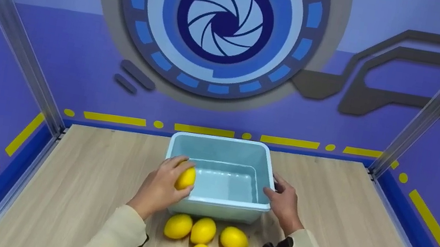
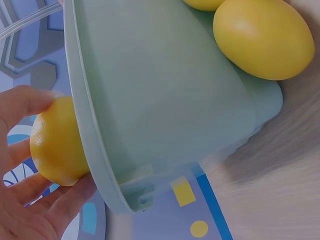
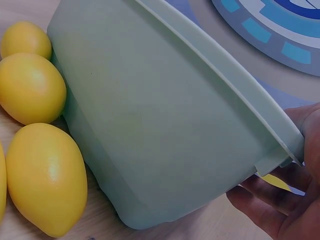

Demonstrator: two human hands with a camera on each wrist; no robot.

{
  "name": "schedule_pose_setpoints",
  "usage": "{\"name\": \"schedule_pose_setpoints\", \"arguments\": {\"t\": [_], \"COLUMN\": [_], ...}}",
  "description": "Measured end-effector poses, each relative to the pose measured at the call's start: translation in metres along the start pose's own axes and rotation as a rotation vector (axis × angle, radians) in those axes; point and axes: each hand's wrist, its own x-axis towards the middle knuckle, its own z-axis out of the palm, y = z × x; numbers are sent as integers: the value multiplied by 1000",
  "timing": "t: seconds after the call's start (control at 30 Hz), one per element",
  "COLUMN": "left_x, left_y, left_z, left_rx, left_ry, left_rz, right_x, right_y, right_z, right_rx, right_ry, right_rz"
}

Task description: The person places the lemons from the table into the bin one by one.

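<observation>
Lemon [image 1: 186, 178] in grasp, a person's left hand [image 1: 161, 185] curls fingers and thumb around it at the left of the opening of a light-blue bin [image 1: 222, 212]; easing it below the rim [image 1: 228, 202] before loosening would likely spare a bounce. Five more lemons [image 1: 203, 231] sit on the wooden tabletop [image 1: 77, 189] in front. At right, the right hand [image 1: 285, 204] grips the rim, a hold that should steady the bin.

On the wood-grain tabletop [image 1: 349, 214], a light-blue bin [image 1: 219, 210] and five yellow lemons [image 1: 203, 231].
</observation>
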Motion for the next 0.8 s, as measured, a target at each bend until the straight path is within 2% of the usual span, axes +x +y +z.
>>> {"name": "schedule_pose_setpoints", "arguments": {"t": [0.8], "left_x": [2], "left_y": [-2], "left_z": [4], "left_rx": [-13], "left_ry": [-1], "left_rz": [0], "right_x": [0], "right_y": [-1], "right_z": [1], "right_rx": [-15], "right_ry": [8], "right_rz": [7]}}
